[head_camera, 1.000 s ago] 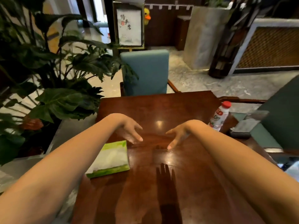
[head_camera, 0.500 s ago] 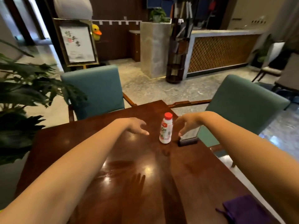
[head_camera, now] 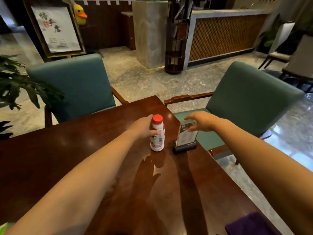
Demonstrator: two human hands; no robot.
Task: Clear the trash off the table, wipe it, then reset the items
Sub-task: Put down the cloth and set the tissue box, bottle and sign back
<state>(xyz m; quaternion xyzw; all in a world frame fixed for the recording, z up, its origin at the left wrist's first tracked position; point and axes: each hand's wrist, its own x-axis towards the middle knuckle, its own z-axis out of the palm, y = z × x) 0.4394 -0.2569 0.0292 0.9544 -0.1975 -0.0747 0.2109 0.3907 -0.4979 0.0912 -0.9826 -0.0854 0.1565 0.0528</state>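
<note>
A small white bottle with a red cap and a pink label stands upright near the far right corner of the dark wooden table. My left hand wraps around its upper part from the left. Just right of the bottle a clear acrylic sign holder stands on a black base. My right hand is at its top, fingers spread and curled over the upper edge. A purple cloth lies at the near right edge of the table.
Two teal armchairs stand at the table, one behind it and one to the right. A leafy plant reaches in from the left. A green tissue pack corner shows at the bottom left.
My view swung right from the tissue pack side to the bottle corner. My left hand reached the bottle and closed on it. My right hand moved onto the sign holder's top.
</note>
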